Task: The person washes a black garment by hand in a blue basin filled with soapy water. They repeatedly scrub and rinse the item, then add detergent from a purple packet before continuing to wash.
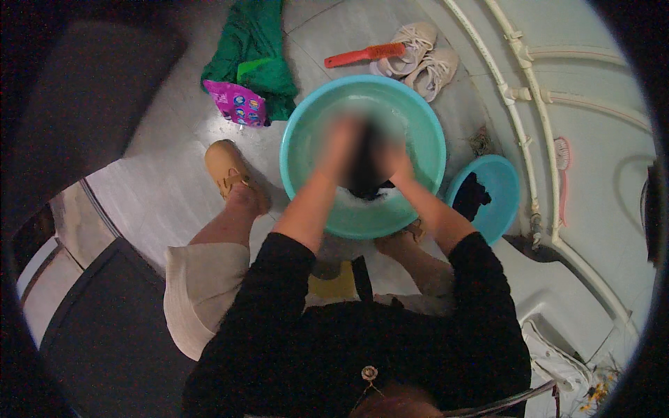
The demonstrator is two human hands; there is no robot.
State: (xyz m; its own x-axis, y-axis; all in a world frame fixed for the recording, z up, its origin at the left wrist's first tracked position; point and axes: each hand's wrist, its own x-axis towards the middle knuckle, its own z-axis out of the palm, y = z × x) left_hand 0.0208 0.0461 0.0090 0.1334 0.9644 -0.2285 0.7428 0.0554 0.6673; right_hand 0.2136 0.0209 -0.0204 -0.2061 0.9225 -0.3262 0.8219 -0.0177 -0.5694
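A large turquoise plastic basin (360, 224) stands on the floor before me. Inside it, a dark wet cloth (366, 175) lies between my two hands, with white suds around its lower edge. My left hand (342, 141) is at the left side of the cloth and my right hand (393, 157) is at its right side. Both hands are blurred, so I cannot tell how the fingers close on the cloth.
Beyond the basin are a red scrubbing brush (347, 58), pale lace-up shoes (431, 70), a green cloth (256, 36) and a purple packet (238, 104). A smaller blue basin (502, 204) holding dark cloth (470, 196) stands at the right, near wall pipes (515, 120).
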